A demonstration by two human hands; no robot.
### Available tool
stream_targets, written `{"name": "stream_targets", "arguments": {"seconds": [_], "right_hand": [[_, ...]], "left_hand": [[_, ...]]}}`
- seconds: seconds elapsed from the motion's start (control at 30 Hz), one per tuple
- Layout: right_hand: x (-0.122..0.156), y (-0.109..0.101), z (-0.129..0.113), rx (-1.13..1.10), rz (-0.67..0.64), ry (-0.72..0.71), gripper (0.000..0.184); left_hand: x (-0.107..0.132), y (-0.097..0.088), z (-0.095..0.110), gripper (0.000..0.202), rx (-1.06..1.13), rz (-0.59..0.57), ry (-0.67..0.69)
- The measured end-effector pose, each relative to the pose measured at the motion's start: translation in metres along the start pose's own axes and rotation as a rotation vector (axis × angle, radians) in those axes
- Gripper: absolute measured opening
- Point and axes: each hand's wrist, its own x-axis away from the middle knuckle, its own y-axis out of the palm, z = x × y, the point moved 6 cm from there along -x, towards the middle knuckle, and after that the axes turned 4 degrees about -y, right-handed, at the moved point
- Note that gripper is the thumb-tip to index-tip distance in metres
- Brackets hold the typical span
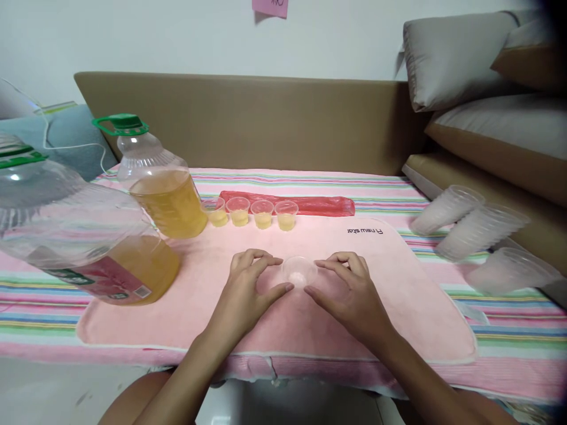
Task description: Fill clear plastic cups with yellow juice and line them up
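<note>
Striped cloth (pixel 39 324) covers the table, with a pink mat (pixel 398 307) on top and a brown board (pixel 248 121) behind. Between my hands, near the middle of the mat, is a small clear cup (pixel 299 274) with no yellow drink showing in it. On my left hand (pixel 243 286) and right hand (pixel 354 289), thumb and forefinger stand parted in a loose curve, tips right at the cup's sides; whether they pinch it or only touch it, I can't tell. Beyond, four cups (pixel 263 215) with a little yellow drink stand in a row, beside the farther bottle (pixel 168 203). I judge the step in hand to be setting the cup straight; the next move calls for light, even pressure, since such thin plastic would probably buckle or tip.
</note>
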Motion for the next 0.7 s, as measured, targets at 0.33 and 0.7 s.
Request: {"name": "stream_targets", "arguments": {"seconds": [0.33,0.7], "right_hand": [[0.001,0.003,0.006,0.028,-0.022,0.035,0.043],[0.001,-0.002,0.004,0.013,-0.02,0.025,0.05]], "left_hand": [[-0.001,0.002,0.006,0.035,-0.048,-0.004,0.034],[-0.003,-0.01,-0.001,0.045,0.001,0.034,0.027]]}}
